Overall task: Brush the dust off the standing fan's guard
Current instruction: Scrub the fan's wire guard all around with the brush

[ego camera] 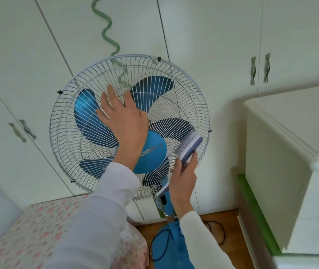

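Guard wires steadied under my flat, open left hand, I clamp my right hand on the brush, bristles meeting its lower-right section.

1 standing fan, 1 wire guard, 1 blue hub cap; 5 blue blades visible behind the wires, some partly hidden
1 brush
2 hands: left hand, right hand; 2 white sleeves
Cupboard handles: 4 seen, in 2 pairs – pair at left, pair at upper right
1 green wavy strip on cupboard door
1 black cable on floor
1 floral-cover bed
1 cream cabinet at right
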{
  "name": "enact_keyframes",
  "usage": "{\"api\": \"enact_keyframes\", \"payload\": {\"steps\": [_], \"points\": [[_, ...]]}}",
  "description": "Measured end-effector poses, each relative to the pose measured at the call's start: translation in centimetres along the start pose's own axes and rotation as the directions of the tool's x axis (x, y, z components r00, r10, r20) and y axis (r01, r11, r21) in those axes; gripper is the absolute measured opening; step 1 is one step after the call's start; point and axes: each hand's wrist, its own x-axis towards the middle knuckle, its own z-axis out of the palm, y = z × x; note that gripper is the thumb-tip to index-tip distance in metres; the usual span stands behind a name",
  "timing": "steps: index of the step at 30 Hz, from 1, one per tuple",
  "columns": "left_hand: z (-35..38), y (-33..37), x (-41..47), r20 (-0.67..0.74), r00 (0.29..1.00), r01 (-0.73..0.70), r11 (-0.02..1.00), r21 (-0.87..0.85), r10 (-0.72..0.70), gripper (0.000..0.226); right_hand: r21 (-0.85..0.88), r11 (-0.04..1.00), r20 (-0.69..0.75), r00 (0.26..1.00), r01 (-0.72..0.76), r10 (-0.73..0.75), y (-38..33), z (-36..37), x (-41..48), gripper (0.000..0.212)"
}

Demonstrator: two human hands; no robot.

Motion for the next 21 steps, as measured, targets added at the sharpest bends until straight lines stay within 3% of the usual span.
{"api": "enact_keyframes", "payload": {"steps": [3,14,18,21], "points": [[0.1,-0.2,0.0,-0.021,0.999,-0.026,1.0,0.008,0.026,0.05,0.032,0.999,0.065,0.997,0.037,-0.039,-0.6,1.5,-0.5,0.056],[1.0,-0.7,-0.2,-0.088,0.993,-0.073,0.997,0.017,0.074,0.046,-0.01,0.957,-0.003,0.957,-0.289,0.289,6.9,0.3,-0.3,0.042],[1.5,-1.3,-1.0,-0.111,0.989,-0.098,0.994,0.038,0.101,0.043,0.145,0.972,-0.001,0.982,-0.185,0.187,6.3,1.3,-1.4,0.046],[1.6,-1.2,-1.4,-0.151,0.98,-0.131,0.991,0.008,0.131,0.041,0.16,0.984,0.042,0.996,-0.084,0.078,5.5,2.5,-2.4,0.045]]}}
